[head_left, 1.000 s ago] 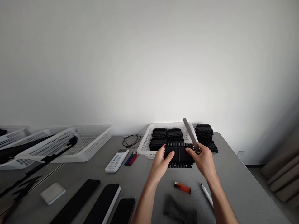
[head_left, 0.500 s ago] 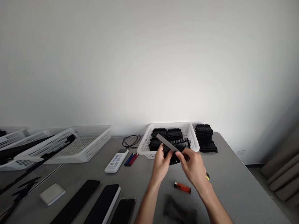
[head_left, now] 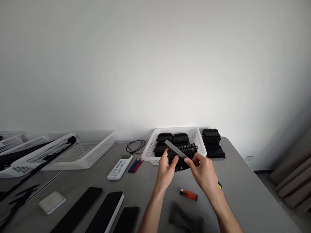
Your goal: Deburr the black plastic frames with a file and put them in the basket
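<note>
By the near edge of a white basket (head_left: pixel 148 149), the left hand (head_left: pixel 166 168) grips a toothed black part (head_left: pixel 182 164) while the right hand (head_left: pixel 204 169) pinches a flat metal tool (head_left: pixel 173 148) slanting across it, far end toward the basket; clean work likely calls for a steady left hold, light, even strokes, and the left thumb (head_left: pixel 175 158), close beside the tool, tucked clear of its edge

matt metal strip (head_left: pixel 174 149), rough, ridged plastic piece (head_left: pixel 188 150)
</note>
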`<state>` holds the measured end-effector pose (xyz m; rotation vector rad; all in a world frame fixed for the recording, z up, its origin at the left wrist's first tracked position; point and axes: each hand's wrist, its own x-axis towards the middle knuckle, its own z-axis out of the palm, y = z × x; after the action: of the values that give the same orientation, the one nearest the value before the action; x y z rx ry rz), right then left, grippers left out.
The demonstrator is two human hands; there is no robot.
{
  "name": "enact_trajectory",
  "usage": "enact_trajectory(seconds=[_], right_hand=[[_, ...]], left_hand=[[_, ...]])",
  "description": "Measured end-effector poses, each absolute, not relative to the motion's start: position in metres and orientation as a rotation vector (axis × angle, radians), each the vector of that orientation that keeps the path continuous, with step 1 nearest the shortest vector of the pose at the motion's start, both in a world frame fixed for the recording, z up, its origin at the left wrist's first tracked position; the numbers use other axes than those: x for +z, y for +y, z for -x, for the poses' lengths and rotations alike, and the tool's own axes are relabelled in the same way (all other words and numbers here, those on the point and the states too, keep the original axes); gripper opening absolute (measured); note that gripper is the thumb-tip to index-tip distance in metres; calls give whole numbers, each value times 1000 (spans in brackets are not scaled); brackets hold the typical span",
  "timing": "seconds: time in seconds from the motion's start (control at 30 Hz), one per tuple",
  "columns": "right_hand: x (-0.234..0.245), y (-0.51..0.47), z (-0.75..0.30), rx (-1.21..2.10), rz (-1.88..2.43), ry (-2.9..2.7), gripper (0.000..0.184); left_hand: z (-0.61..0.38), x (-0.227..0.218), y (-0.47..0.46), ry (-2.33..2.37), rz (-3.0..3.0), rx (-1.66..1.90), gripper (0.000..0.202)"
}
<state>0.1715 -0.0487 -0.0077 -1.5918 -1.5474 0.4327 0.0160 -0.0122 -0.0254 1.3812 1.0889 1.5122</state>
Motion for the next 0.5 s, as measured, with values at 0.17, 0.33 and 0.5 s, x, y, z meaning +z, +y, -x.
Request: enact_trajectory(seconds=[0.17, 0.33, 0.5], right_hand=[[-7, -48, -175, 376, 1623, -1488, 49], [-7, -48, -179, 415, 1641, -1521, 49], [-7, -45, -185, 394, 1614, -1504, 50]], left_hand=[[-13, -26, -10, 1023, -1347, 1442, 55], [-12, -28, -8, 1045, -1309, 1503, 60], [-10, -23, -9, 1003, -1307, 1551, 55]])
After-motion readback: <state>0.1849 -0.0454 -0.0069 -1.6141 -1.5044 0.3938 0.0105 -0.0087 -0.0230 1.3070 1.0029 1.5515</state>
